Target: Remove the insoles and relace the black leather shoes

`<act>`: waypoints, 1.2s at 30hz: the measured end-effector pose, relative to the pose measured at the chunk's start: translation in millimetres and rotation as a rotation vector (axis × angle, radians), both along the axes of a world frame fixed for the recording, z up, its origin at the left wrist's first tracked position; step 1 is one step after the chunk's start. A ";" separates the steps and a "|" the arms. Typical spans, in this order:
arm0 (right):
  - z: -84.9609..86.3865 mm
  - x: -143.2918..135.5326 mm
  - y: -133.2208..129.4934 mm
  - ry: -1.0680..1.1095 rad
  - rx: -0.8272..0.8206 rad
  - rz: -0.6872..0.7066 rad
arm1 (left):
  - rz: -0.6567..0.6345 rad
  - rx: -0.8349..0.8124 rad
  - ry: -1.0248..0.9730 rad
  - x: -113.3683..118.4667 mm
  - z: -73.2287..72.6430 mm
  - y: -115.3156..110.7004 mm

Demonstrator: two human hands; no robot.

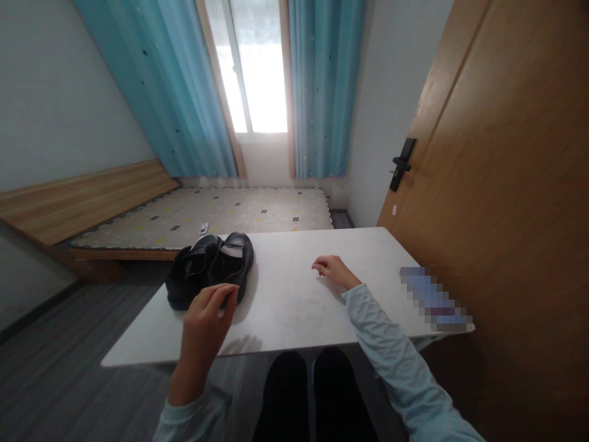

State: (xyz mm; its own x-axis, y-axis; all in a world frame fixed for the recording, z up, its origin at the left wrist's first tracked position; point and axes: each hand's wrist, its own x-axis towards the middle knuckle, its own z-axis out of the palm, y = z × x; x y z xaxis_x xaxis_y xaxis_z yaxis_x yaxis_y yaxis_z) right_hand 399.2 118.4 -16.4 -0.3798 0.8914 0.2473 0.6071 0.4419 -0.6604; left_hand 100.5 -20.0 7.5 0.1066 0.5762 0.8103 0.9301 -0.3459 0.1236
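Note:
Two black shoes stand side by side on the left part of the white table [294, 307]: the left shoe [181, 285] and the right shoe [246, 258]. In front of them my left hand [209, 316] is raised, its fingers bent and drawn together near the thumb, overlapping the shoes' near ends in view. Whether it touches them or holds anything small cannot be made out. Over the table's right half, my right hand [335, 270] has its fingers curled together, and nothing can be seen sticking out of it. It is well apart from the shoes.
A blurred bluish item [432, 298] lies at the table's right edge, beside a wooden door [506, 184]. Behind the table is a bed [248, 209] with a small white object [204, 228] on it. My legs are under the near edge.

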 end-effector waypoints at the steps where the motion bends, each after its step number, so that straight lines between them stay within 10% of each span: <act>1: -0.4 0.1 -0.2 0.009 -0.003 0.000 | -0.032 -0.001 0.000 3.9 -5.2 -2.4; 15: -2.0 -1.6 -1.9 -0.004 0.024 0.014 | -0.178 -0.165 0.121 28.8 -56.3 15.6; 27: -4.4 -0.4 -3.1 -0.015 0.021 0.035 | 0.259 -0.055 0.060 10.2 -30.2 11.5; 36: -3.9 -0.3 -4.8 -0.027 0.033 0.035 | 0.206 -0.132 0.098 -12.7 -24.8 23.6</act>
State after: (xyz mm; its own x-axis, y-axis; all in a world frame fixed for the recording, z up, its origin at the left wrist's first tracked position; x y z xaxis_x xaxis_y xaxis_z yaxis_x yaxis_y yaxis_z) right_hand 399.0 113.6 -20.3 -0.4177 0.8690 0.2653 0.6081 0.4843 -0.6290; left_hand 87.8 3.5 -17.3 0.0502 0.6937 0.7185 0.9890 -0.1350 0.0612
